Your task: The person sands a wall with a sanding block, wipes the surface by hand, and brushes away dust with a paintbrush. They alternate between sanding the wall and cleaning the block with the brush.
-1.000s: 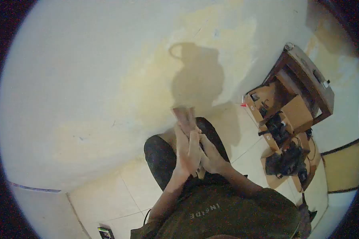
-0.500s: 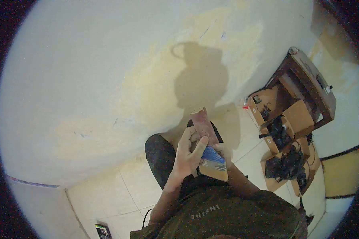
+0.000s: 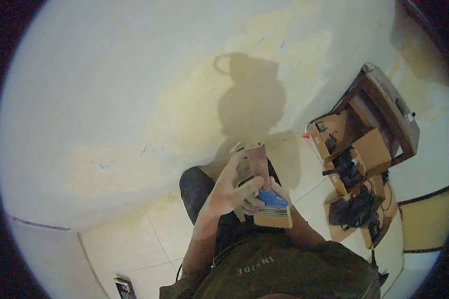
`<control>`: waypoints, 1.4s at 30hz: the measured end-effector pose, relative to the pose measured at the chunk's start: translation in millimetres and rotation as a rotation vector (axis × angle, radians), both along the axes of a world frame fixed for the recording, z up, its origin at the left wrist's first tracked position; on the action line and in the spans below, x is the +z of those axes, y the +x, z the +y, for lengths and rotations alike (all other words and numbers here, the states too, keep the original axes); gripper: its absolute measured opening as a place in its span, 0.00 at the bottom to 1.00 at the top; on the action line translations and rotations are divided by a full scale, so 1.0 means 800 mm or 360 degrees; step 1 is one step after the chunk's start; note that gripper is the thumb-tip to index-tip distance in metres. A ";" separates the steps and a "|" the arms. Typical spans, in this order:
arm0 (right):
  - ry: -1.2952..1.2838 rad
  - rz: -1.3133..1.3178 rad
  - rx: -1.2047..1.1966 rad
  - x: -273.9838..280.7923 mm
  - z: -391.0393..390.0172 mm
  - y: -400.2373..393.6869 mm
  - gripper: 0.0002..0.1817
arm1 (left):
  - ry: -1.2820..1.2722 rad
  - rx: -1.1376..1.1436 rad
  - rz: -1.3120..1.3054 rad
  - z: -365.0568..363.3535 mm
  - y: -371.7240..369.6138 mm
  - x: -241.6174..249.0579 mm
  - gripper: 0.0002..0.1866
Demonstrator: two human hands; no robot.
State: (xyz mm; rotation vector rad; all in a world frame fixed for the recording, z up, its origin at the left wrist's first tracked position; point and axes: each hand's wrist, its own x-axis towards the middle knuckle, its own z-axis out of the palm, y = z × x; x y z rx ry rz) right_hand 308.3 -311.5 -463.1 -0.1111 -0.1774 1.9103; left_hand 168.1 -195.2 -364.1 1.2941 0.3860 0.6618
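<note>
In front of my lap, my left hand point(image 3: 227, 194) holds a reddish-brown strip point(image 3: 257, 162) that looks like sandpaper, its pale upper edge curled. The thumb presses across the strip's lower end. Just below it is what looks like a wide paintbrush with a blue part point(image 3: 273, 199), a pale striped band and a flat tan end point(image 3: 274, 221) pointing toward my body. My right hand point(image 3: 278, 187) closes around its far side; most of those fingers are hidden behind the blue part and the strip.
A patchy white and yellow wall point(image 3: 149, 99) rises in front, with my shadow on it. To the right, open cardboard boxes point(image 3: 374, 149) with black items and cables stand by a wooden cabinet point(image 3: 406, 119). A small dark box point(image 3: 124, 287) lies on the tiled floor point(image 3: 139, 239).
The strip has turned more upright and shifted slightly lower, with its top edge curling more. My left fingers have spread and moved around it; the blue and tan piece has tilted nearer to level.
</note>
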 end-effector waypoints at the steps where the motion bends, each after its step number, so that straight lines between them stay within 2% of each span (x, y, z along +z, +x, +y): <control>1: -0.0007 -0.0068 -0.0004 -0.003 -0.002 0.000 0.35 | -0.0084 -0.0019 -0.0024 0.005 0.001 0.008 0.33; 2: -0.0012 -0.0135 -0.0009 -0.006 -0.003 -0.001 0.34 | -0.0166 -0.0039 -0.0048 0.009 0.001 0.013 0.36; 5: 0.0241 0.0032 0.0093 0.007 0.007 -0.011 0.32 | -0.0174 -0.0094 -0.0042 0.017 0.004 0.002 0.34; 6: 0.0370 0.0148 0.0144 0.013 0.013 -0.017 0.31 | -0.0191 -0.0087 -0.0048 0.017 0.003 0.001 0.31; 9: 0.0561 0.0096 0.0098 0.026 0.020 -0.025 0.30 | -0.0185 -0.0054 -0.0065 0.015 0.003 0.003 0.24; 14: 0.0190 0.0306 0.0049 0.055 0.008 -0.026 0.28 | -0.0182 0.0050 -0.0155 0.015 0.004 0.003 0.25; 17: 0.0184 0.0361 0.0032 0.051 0.005 -0.032 0.29 | 0.0086 0.0191 -0.0004 0.014 -0.003 -0.004 0.27; 21: 0.0253 0.0352 0.0068 0.051 0.009 -0.034 0.31 | -0.0138 0.0092 0.0024 0.018 -0.011 0.005 0.29; 23: 0.0219 0.0204 0.0049 0.066 0.007 -0.031 0.31 | -0.0260 0.0081 -0.0047 0.018 -0.012 0.005 0.28; 26: 0.0197 0.0152 0.0013 0.066 0.006 -0.028 0.31 | -0.0463 0.0047 -0.0346 0.022 -0.009 -0.012 0.28; 29: 0.0114 0.0130 -0.0058 0.069 0.009 -0.032 0.29 | -0.0412 -0.0012 -0.0346 0.027 -0.010 -0.019 0.28; 32: 0.0101 0.0060 -0.0049 0.071 0.011 -0.032 0.28 | -0.0191 0.0138 -0.0027 0.018 -0.005 0.002 0.30; 35: 0.0159 0.0078 0.0016 0.067 0.013 -0.033 0.27 | -0.0123 0.0096 0.0124 0.020 -0.005 0.007 0.28; 38: 0.0255 0.0176 0.0091 0.059 0.014 -0.037 0.28 | -0.0336 -0.0024 -0.0194 0.017 -0.001 -0.007 0.16; 42: 0.0278 0.0126 0.0152 0.050 0.011 -0.037 0.30 | -0.0537 -0.0282 -0.0301 0.021 -0.008 -0.012 0.18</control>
